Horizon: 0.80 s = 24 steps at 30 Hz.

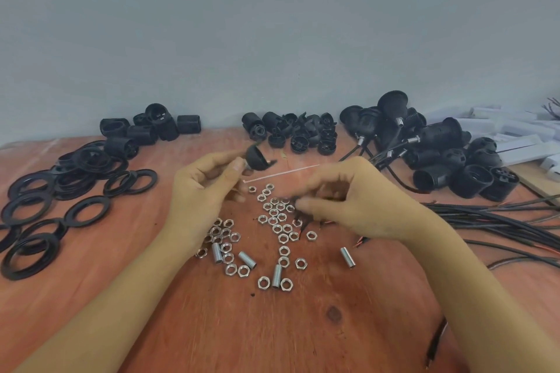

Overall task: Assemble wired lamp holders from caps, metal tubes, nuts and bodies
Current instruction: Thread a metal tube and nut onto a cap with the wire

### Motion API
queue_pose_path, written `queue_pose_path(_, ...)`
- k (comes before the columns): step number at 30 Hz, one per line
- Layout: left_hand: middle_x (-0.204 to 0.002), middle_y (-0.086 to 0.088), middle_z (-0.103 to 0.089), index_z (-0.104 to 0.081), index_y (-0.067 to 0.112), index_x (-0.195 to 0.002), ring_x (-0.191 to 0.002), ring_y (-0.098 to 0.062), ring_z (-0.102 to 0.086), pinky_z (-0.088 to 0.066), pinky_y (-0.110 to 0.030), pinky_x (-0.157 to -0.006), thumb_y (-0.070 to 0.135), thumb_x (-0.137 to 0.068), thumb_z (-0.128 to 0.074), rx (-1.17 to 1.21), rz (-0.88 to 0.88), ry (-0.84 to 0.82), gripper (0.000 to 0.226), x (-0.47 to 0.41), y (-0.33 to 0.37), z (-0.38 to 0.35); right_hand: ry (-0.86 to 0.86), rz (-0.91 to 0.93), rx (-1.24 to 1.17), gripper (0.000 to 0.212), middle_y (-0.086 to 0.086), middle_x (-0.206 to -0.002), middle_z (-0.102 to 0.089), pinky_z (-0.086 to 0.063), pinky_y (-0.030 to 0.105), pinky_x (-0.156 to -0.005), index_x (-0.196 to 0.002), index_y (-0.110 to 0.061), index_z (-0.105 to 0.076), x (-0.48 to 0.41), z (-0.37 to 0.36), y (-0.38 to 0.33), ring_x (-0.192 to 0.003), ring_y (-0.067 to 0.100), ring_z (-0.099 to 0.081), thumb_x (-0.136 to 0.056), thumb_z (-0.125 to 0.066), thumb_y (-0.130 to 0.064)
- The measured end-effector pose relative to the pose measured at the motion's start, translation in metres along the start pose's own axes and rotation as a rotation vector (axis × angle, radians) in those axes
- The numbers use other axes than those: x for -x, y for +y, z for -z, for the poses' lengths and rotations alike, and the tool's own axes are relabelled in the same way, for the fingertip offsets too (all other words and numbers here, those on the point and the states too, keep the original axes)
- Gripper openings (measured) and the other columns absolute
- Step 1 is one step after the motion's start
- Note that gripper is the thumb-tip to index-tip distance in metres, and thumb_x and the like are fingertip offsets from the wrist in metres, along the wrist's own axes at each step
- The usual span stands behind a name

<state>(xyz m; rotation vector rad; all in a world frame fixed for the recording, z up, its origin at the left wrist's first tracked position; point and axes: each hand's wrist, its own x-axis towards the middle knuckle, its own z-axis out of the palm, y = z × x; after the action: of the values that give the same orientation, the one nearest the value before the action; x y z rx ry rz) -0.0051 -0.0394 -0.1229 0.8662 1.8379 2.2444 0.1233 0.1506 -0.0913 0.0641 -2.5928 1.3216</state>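
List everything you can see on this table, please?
Rings: many, black, left side.
Bodies: several, black, back left.
Caps: a pile, black, back centre.
Wired holders: a heap, black, back right.
Cables: a bundle, black, right.
Nuts: dozens, silver, centre.
Tubes: four loose, silver, among nuts.
Boxes: several, white, far right.
Table: one, reddish wood.
Left hand: holds one black cap.
Right hand: pinches a dark wire, blurred.

Shiny metal nuts point(274, 232), wooden table point(212, 327)
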Motion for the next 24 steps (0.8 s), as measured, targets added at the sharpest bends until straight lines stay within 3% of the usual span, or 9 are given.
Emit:
queue_pose_path(2, -0.074, 0.003, -0.070, -0.070, 0.011, -0.096, -0.057, -0.007, -0.060, -0.051, -0.018, -0.050, 0.022, -0.082, -0.061, 0.132, 0.094, 0.054, 0.020, -0.003, 0.002, 0.000, 0.186, 0.066, 0.022, 0.012, -0.016, -0.070, -0.067, -0.053, 0.025, -0.064, -0.095, -0.031, -0.077, -0.004, -0.006, 0.002, -0.062, 0.010, -0.061, -0.087, -0.075, -0.022)
queue_pose_path(5, -0.070, 0.004, -0.063, -0.068, 0.010, -0.093, -0.059, -0.006, -0.056, -0.049, -0.016, -0.050, 0.019, -0.094, -0.053, 0.251, 0.201, 0.093, 0.017, -0.004, 0.006, 0.001, 0.308, 0.080, 0.027, 0.012, -0.025, -0.070, -0.062, -0.043, 0.012, -0.064, -0.093, -0.033, -0.075, -0.007, -0.014, 0.007, -0.063, 0.001, -0.055, -0.087, -0.074, -0.022)
queue_pose_path(8, -0.066, 0.005, -0.057, -0.063, 0.010, -0.083, -0.059, -0.007, -0.052, -0.049, -0.017, -0.050, 0.016, -0.102, -0.045, 0.297, 0.252, 0.093, 0.027, -0.006, 0.008, 0.001, 0.382, 0.080, 0.038, 0.011, -0.023, -0.073, -0.063, -0.042, 0.007, -0.064, -0.094, -0.027, -0.074, -0.008, -0.021, 0.008, -0.065, -0.004, -0.057, -0.087, -0.073, -0.018)
queue_pose_path(11, -0.070, 0.003, -0.061, -0.065, 0.012, -0.086, -0.057, -0.008, -0.055, -0.049, -0.019, -0.048, 0.019, -0.100, -0.048, 0.334, 0.306, 0.037, 0.023, -0.005, 0.011, 0.000, 0.444, 0.097, 0.060, 0.012, -0.019, -0.076, -0.063, -0.042, 0.005, -0.062, -0.095, -0.026, -0.073, -0.009, -0.030, 0.005, -0.067, -0.005, -0.059, -0.088, -0.073, -0.017)
queue_pose_path(15, -0.093, -0.008, -0.074, -0.077, 0.014, -0.086, -0.074, -0.018, -0.071, -0.053, -0.022, -0.052, 0.017, -0.096, -0.051, 0.247, 0.295, -0.163, 0.027, 0.000, 0.009, -0.002, 0.447, 0.153, 0.163, 0.012, -0.021, -0.075, -0.060, -0.045, 0.011, -0.064, -0.100, -0.021, -0.074, -0.011, -0.042, 0.000, -0.069, 0.000, -0.059, -0.087, -0.073, -0.019)
queue_pose_path(17, -0.093, -0.009, -0.075, -0.078, 0.016, -0.088, -0.078, -0.018, -0.071, -0.053, -0.020, -0.054, 0.023, -0.098, -0.048, 0.109, 0.172, -0.195, 0.032, 0.003, 0.007, -0.004, 0.443, 0.175, 0.238, 0.017, -0.023, -0.079, -0.059, -0.051, 0.025, -0.070, -0.103, -0.021, -0.074, -0.012, -0.047, -0.002, -0.073, 0.004, -0.058, -0.087, -0.074, -0.020)
queue_pose_path(20, -0.084, -0.003, -0.075, -0.080, 0.025, -0.083, -0.073, -0.014, -0.068, -0.051, -0.019, -0.055, 0.039, -0.086, -0.054, 0.002, 0.021, -0.157, 0.030, 0.005, 0.005, -0.007, 0.463, 0.200, 0.362, 0.022, -0.023, -0.082, -0.061, -0.048, 0.041, -0.083, -0.106, -0.025, -0.073, -0.012, -0.050, -0.005, -0.084, 0.008, -0.058, -0.085, -0.076, -0.026)
queue_pose_path(24, -0.083, -0.001, -0.074, -0.075, 0.013, -0.090, -0.067, -0.008, -0.066, -0.053, -0.016, -0.059, 0.026, -0.084, -0.057, 0.253, 0.078, 0.104, 0.023, -0.003, 0.005, -0.003, 0.697, 0.302, 0.502, 0.030, -0.001, -0.107, -0.065, -0.039, 0.037, -0.090, -0.109, -0.017, -0.073, -0.009, -0.055, -0.009, -0.098, 0.019, -0.057, -0.081, -0.079, -0.028)
